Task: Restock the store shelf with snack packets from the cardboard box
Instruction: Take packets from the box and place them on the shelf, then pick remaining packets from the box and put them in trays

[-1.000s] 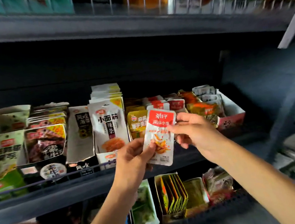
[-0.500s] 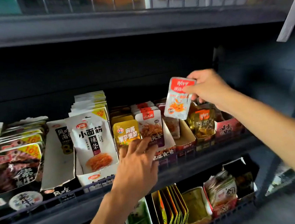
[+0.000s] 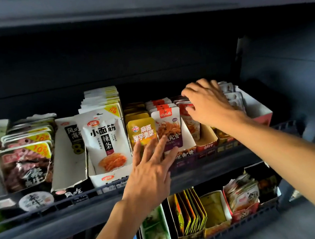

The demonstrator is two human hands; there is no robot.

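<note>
Both hands spread flat: right hand (image 3: 207,101) atop red packets (image 3: 188,113), left hand (image 3: 150,171) against yellow packet (image 3: 142,133).

dark steel shelving unit (image 3: 140,7) fills the view, its back panel deep in shadow; grey floor (image 3: 306,226) catches light below its right end.

Under my left hand (image 3: 148,171) the yellow packet (image 3: 142,133) is glossy plastic film; its neighbours sit in matt white cardboard trays (image 3: 189,141) (edges rough). Below my wrist, the shelf rail (image 3: 47,224) looks like dull dark painted metal.
</note>
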